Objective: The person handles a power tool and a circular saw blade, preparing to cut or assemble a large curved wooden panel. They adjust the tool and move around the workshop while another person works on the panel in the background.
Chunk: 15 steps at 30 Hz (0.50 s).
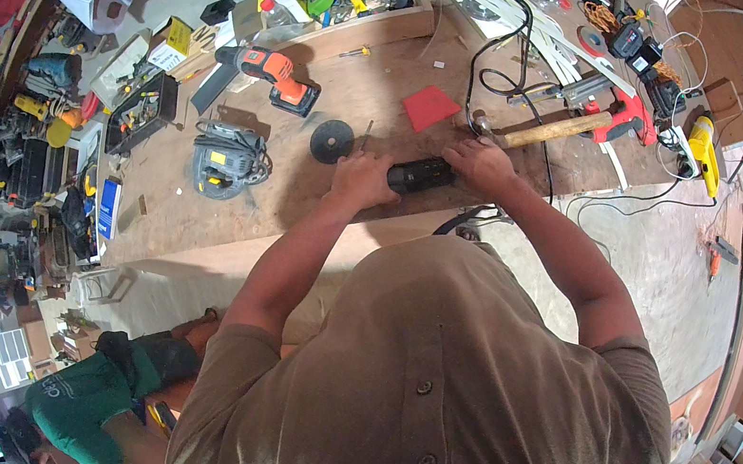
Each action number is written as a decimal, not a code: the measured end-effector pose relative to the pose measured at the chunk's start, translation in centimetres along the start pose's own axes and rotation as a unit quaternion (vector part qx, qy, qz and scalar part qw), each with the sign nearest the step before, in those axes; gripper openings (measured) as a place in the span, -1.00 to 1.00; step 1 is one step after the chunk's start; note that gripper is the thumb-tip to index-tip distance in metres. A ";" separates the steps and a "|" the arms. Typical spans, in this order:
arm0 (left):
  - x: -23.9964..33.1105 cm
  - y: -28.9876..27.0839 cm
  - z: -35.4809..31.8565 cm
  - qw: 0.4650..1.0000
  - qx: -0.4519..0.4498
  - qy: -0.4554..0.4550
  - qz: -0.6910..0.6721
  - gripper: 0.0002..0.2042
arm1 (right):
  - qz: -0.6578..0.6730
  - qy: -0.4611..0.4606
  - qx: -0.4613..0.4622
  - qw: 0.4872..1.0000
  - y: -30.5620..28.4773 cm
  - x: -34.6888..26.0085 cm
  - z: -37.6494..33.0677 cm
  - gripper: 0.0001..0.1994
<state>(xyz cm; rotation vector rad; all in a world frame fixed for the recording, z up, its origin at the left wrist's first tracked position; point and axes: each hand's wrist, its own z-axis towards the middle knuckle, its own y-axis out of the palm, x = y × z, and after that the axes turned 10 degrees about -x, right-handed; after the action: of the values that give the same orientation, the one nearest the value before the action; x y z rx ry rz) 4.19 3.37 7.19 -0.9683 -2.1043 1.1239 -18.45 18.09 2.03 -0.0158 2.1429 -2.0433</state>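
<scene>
Your L hand [363,180] & R hand [481,166] clasp opp. ends of a dark oblong block [420,176], ctr frame, at scuffed wood bench [369,88]; block ends hidden, kind unclear.

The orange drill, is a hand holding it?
No, the drill lies on the bench; the left hand and right hand are on the black object.

Worktop [185,225]: strip between corded tool [226,162] and near edge is open. Lane toward far edge runs between drill [281,76] and red sheet [430,108] (flat black disc [331,142] at its near end). Beyond right hand [482,166], hammer [554,133] and looped black cable [473,72] block.
</scene>
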 end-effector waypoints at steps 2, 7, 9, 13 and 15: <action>0.0 0.0 -0.2 1.000 0.003 0.001 -0.003 -0.38 | 0.014 0.019 -0.030 0.999 0.2 -0.5 0.3 -0.64; -0.5 0.8 0.4 0.999 0.036 0.026 -0.005 -0.39 | 0.037 0.037 0.010 0.999 1.1 -1.7 0.2 -0.66; -0.7 1.1 0.4 0.998 0.054 0.037 -0.005 -0.39 | 0.057 0.061 -0.004 0.997 1.0 -2.0 0.1 -0.65; -0.6 1.0 0.4 0.999 0.039 0.032 0.002 -0.33 | 0.051 0.047 0.026 0.997 1.4 -1.9 -0.2 -0.60; 0.1 0.2 0.1 0.998 0.040 0.023 0.046 -0.28 | 0.057 0.056 0.007 0.997 1.3 -2.1 -0.1 -0.58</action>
<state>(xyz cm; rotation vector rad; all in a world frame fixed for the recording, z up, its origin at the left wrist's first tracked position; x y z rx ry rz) 4.16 3.48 7.02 -1.0515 -1.9804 1.2107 -16.29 18.49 0.98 0.2220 2.1394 -2.0395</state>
